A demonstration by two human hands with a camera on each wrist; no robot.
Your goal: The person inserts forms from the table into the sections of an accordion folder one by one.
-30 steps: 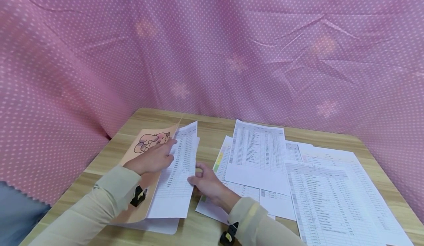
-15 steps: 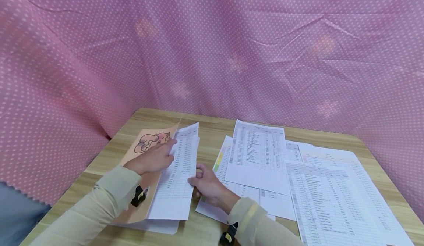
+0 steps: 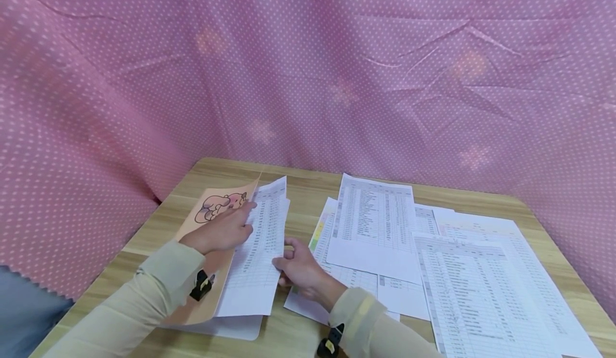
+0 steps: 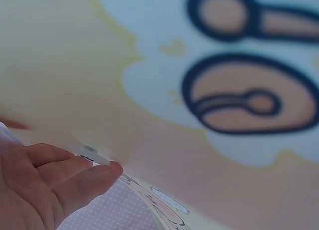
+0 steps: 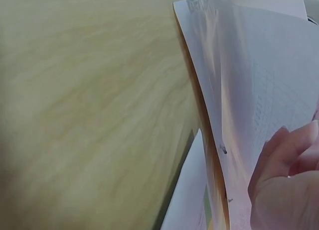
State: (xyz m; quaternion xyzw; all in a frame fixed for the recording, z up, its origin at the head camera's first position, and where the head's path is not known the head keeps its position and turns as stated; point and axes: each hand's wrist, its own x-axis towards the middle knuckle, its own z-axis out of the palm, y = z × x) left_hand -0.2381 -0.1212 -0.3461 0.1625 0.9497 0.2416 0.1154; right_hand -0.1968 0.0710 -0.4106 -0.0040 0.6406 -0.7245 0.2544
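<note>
On the left of the table lies an orange folder (image 3: 218,272) with a cartoon animal on its cover, the cover lifted partway. The left hand (image 3: 223,232) holds the cover's free edge; its thumb and fingers (image 4: 94,182) meet at that edge in the left wrist view. Out from under the cover comes a printed table sheet (image 3: 250,288), overlapping another page behind it. The right hand (image 3: 303,272) pinches the sheet's right edge between thumb and fingers. Clear plastic (image 5: 219,41) shows along the folder's pages in the right wrist view.
Several printed sheets (image 3: 375,256) overlap on the right half of the wooden table (image 3: 308,187). One sheet with yellow and green strips (image 3: 317,235) lies partly beneath the right forearm. A pink dotted curtain (image 3: 308,80) hangs behind the table and at its sides.
The held sheet slides slightly toward the person, then back up a little with the right hand. The left hand and the folder cover stay nearly still.
</note>
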